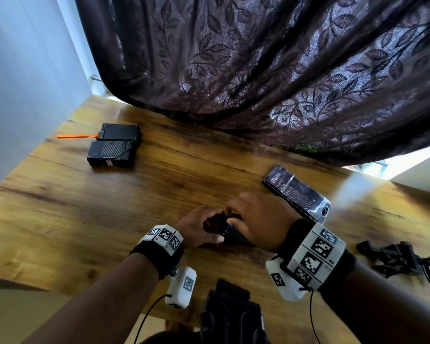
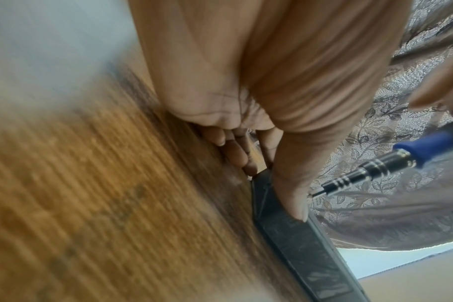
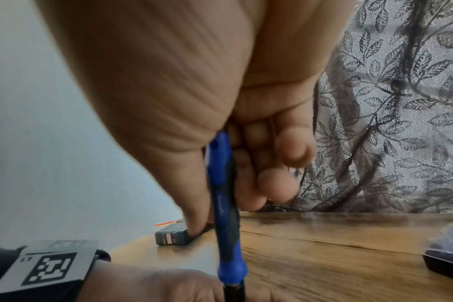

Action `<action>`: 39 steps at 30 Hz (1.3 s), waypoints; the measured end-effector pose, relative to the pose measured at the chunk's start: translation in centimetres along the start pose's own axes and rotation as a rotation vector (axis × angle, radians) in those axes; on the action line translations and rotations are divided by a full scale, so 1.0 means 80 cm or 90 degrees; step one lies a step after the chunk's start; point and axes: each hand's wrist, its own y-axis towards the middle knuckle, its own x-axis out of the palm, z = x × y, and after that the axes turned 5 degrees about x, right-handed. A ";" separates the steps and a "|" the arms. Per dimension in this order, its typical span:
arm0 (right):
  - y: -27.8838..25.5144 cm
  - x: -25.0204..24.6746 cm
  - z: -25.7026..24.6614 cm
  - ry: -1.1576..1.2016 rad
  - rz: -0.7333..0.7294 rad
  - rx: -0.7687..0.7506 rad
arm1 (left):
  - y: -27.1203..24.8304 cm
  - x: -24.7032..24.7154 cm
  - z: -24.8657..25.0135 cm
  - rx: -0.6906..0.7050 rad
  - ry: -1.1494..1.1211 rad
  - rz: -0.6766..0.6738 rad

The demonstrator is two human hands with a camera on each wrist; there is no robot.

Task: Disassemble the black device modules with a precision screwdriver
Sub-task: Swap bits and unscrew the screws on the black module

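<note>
both wrists wear marker-tagged bands over a wooden table (image 1: 60, 207). right hand (image 1: 261, 219) grips a blue-handled precision screwdriver (image 3: 226, 214), fingers curled round it; left hand (image 1: 199, 229) pinches a black device module (image 2: 305, 245) flat on the table at the screwdriver's tip. two more modules (image 1: 114, 147) lie well left of it.

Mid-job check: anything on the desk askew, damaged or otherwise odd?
Nothing looks damaged or spilled. Only oddity: the curtain drapes onto the desk's far edge. Two black modules lie neatly far left, loose black parts on the right.
</note>
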 end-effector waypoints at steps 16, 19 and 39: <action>0.003 -0.003 -0.002 -0.027 -0.061 0.043 | 0.002 0.004 -0.007 0.004 0.004 0.018; 0.001 -0.004 -0.006 -0.046 -0.060 0.028 | 0.002 0.004 -0.010 0.011 0.023 0.012; 0.010 -0.009 -0.011 -0.101 -0.071 0.070 | 0.002 0.005 -0.010 0.000 0.021 0.008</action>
